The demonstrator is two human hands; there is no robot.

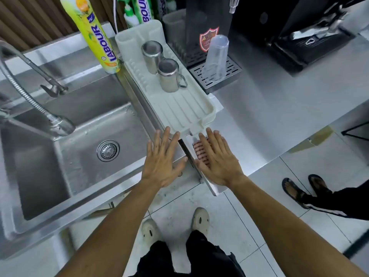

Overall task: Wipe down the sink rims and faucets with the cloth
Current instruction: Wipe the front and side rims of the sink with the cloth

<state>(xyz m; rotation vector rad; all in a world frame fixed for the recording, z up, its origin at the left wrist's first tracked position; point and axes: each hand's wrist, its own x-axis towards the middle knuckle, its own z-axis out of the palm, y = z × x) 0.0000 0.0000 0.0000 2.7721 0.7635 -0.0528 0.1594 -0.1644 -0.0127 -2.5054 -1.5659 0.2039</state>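
Head view: at the left, a faucet [38, 108] is seen over the steel sink [83, 176]. The left hand [162, 163] is held flat, fingers spread, above the sink rim [127, 180]. The right hand [217, 163] is laid flat, fingers together, on a striped cloth [200, 150], just below a white drying tray [179, 108].

**Clearance Around the Sink**

The drying tray [185, 108] is blocking the right sink rim [139, 96], with two steel cups [159, 62] standing on it. The faucet [38, 76] and its hose [30, 98] are overhanging the basin [79, 156], which is lying open. The front rim is lying unobstructed.
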